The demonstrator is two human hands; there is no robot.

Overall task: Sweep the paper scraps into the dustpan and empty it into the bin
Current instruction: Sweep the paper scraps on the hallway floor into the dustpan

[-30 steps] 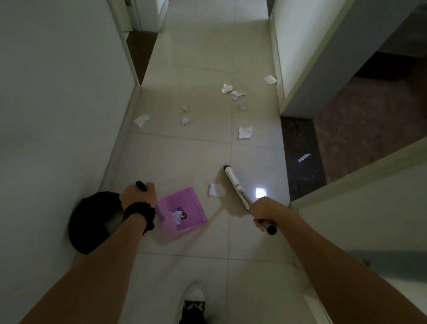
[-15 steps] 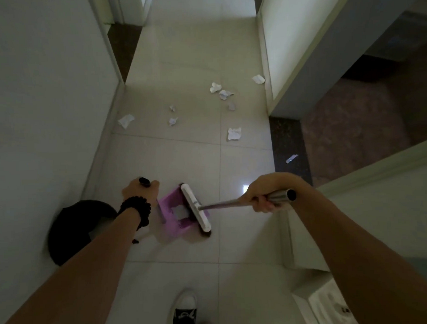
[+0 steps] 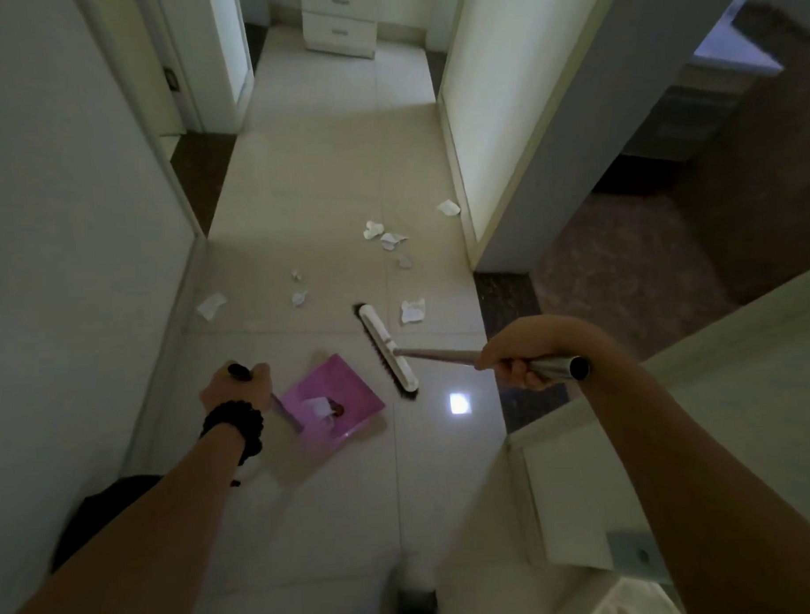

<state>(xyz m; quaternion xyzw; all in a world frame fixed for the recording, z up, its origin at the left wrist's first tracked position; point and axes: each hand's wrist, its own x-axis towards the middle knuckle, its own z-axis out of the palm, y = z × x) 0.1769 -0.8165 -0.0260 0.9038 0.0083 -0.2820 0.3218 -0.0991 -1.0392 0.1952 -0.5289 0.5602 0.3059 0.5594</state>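
Observation:
A pink dustpan (image 3: 346, 391) rests on the tiled floor with white paper scraps inside it. My left hand (image 3: 236, 388) is shut on the black top of the dustpan's upright handle. My right hand (image 3: 517, 360) grips the metal pole of a broom (image 3: 388, 348), whose white head lies on the floor just right of and beyond the dustpan. Several white paper scraps lie further along the corridor: one (image 3: 413, 311) right of the broom head, one (image 3: 211, 306) by the left wall, others (image 3: 387, 236) in the middle. A black bin (image 3: 102, 510) shows partly behind my left forearm.
The corridor is narrow, with a white wall on the left and door frames (image 3: 458, 167) on the right. A dark stone threshold (image 3: 508, 303) opens right. A white drawer unit (image 3: 340, 29) stands at the far end. My shoe (image 3: 413, 596) is at the bottom.
The broom head has moved from the dustpan's mouth away to the upper right, towards the scrap near the threshold. The dustpan shows scraps inside. The view has tilted up.

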